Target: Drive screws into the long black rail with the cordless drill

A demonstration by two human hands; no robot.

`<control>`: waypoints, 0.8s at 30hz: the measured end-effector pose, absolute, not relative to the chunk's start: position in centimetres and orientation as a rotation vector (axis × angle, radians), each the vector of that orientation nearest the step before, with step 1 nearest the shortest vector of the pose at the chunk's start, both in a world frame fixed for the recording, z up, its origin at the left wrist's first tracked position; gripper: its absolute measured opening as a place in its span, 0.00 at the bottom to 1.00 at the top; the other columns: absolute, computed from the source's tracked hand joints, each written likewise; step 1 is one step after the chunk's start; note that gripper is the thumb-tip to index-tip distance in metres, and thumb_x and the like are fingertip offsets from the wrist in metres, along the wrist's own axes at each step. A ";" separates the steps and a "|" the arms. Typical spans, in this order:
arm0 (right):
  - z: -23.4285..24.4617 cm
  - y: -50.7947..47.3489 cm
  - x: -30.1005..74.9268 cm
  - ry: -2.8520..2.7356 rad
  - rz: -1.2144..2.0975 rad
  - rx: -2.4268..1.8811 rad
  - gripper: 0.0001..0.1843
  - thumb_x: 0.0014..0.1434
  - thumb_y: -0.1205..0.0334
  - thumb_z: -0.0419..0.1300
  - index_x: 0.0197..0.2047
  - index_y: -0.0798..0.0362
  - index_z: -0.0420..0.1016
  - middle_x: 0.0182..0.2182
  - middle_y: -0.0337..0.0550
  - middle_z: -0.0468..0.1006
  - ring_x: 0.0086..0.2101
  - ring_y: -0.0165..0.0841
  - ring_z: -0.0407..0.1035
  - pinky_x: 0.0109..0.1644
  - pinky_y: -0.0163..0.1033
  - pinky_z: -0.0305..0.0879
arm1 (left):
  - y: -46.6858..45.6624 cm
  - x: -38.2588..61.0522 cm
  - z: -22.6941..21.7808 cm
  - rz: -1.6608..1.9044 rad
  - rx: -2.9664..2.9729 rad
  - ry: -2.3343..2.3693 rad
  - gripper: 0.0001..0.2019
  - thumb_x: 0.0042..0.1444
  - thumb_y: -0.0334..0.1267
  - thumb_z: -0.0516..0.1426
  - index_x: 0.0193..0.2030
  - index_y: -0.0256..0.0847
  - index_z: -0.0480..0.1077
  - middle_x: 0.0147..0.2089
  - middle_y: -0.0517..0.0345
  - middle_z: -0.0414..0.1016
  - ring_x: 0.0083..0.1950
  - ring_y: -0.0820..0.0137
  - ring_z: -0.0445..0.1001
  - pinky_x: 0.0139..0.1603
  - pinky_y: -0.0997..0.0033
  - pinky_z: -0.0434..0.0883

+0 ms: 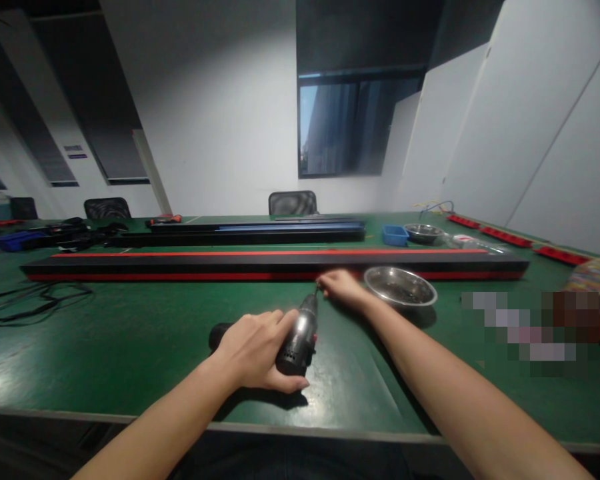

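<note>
From my remote seat, the biggest thing in view is the green tabletop (130, 347), which runs wall to wall across the frame. Lying lengthwise on it is a long black bar with red edges (180, 265), reaching almost from the left side to the right. Behind it, and parallel to it, lies a shorter dark bar (255, 233) with a bluish top. A tangle of black cables (30, 300) sits on the left of the tabletop, well apart from the hands.

A steel bowl (400, 287) stands just in front of the long bar, close beside the right hand. Farther back on the right are a second steel bowl (423, 232) and a small blue tray (395, 235), side by side.

The electric screwdriver (300, 333) is near the middle of the tabletop, tilted forward, with its tip pointing at the near edge of the long bar. My left hand (253, 350) is wrapped firmly around its body, with the thumb underneath and the fingers over the top. The driver's rear end sticks out to the left of the hand.

My right hand (343, 287) rests against the bar's near edge, with its fingers bunched at the driver's tip. The spot is too small for me to tell whether they pinch anything there.
</note>
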State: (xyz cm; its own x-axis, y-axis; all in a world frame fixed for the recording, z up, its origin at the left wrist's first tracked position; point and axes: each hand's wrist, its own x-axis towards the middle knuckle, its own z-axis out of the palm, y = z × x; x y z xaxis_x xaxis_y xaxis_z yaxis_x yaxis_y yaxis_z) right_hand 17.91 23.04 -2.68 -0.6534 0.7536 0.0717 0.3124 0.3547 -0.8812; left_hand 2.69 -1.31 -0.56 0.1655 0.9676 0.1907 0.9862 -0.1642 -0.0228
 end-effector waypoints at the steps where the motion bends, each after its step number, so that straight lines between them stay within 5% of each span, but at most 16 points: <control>1: -2.7 23.1 17.9 -2.154 1.254 -0.933 0.15 0.67 0.62 0.55 0.32 0.59 0.76 0.22 0.42 0.74 0.19 0.25 0.60 0.22 0.30 0.52 | -1.3 2.7 -0.6 -0.199 -2.287 -1.926 0.47 0.44 0.72 0.61 0.64 0.44 0.60 0.52 0.45 0.76 0.52 0.49 0.77 0.52 0.54 0.74; 15: -2.8 23.0 17.7 -2.243 1.083 -0.910 0.18 0.67 0.60 0.55 0.26 0.56 0.70 0.20 0.38 0.70 0.20 0.26 0.59 0.25 0.32 0.51 | -1.3 2.6 -0.6 -0.140 -2.282 -1.875 0.46 0.46 0.74 0.58 0.62 0.43 0.60 0.49 0.47 0.75 0.47 0.50 0.77 0.48 0.55 0.74; 24: -2.7 23.4 17.7 -2.363 0.889 -0.832 0.14 0.66 0.63 0.57 0.34 0.60 0.82 0.34 0.46 0.83 0.32 0.33 0.69 0.37 0.34 0.61 | -1.4 2.8 -0.5 -0.109 -2.264 -1.866 0.45 0.46 0.75 0.57 0.61 0.44 0.60 0.46 0.49 0.74 0.45 0.52 0.77 0.44 0.57 0.74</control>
State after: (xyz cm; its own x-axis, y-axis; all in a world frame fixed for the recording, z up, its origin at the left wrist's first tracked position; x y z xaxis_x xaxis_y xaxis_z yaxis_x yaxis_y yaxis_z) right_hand 17.68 23.38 -2.71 -0.7004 0.6803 0.2161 0.3692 0.6044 -0.7060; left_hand 2.79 -1.36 -0.54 0.1976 0.9624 0.1864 0.9775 -0.1792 -0.1111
